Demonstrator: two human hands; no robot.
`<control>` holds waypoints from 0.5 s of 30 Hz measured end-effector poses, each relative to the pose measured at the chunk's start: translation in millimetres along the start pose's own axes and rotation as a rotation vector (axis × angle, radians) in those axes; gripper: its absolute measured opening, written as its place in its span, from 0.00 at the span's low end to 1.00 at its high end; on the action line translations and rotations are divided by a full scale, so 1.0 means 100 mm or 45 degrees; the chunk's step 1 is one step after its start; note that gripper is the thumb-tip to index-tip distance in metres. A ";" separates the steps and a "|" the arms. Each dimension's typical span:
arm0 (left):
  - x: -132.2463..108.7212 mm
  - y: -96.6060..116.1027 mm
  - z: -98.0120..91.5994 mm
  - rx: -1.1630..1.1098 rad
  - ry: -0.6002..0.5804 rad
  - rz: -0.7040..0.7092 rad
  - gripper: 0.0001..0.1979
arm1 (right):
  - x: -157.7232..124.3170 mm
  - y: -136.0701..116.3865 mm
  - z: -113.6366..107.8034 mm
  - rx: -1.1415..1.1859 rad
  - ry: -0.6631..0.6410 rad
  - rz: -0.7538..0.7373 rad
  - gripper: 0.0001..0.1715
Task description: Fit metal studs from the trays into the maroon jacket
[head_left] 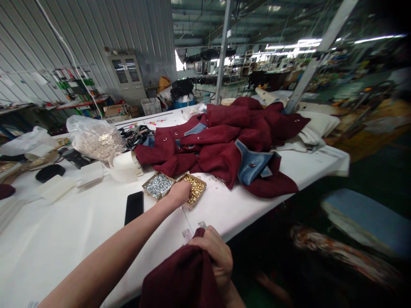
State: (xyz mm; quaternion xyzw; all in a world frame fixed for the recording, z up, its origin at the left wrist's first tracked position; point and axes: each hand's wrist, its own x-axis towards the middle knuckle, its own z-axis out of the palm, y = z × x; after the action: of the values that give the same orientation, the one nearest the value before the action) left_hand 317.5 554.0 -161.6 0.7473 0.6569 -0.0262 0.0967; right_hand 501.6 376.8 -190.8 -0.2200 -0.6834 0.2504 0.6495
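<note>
My left hand point(180, 192) reaches into a small open box of gold-coloured metal pieces point(198, 187). Its fingers are curled down among them, and whatever they pinch is hidden. Right beside it stands a similar box of silver-coloured pieces point(158, 186). Close to me, at the table's near edge, my right hand point(218, 256) is closed around a maroon cloth piece point(180, 276), which hangs toward the bottom of the view. A heap of maroon garments point(221, 164) with denim-blue parts lies beyond the boxes; metal rings show on some of them.
A black phone point(134, 207) lies left of the boxes on the white tabletop point(105, 239). Loose gold pieces point(213, 179) are scattered by the heap. Farther left are a clear bag of beige pieces point(96, 141) and a white roll point(124, 166). A metal post point(223, 55) rises behind.
</note>
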 end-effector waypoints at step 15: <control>-1.32 0.03 -0.31 -1.143 0.074 0.147 0.20 | -0.03 -0.06 -0.10 -0.030 -0.026 0.023 0.12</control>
State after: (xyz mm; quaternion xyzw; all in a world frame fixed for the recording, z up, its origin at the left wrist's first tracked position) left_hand 300.1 429.8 -108.5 0.6672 0.5628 0.2878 0.3941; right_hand 511.9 371.0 -189.6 -0.2310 -0.6910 0.2503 0.6376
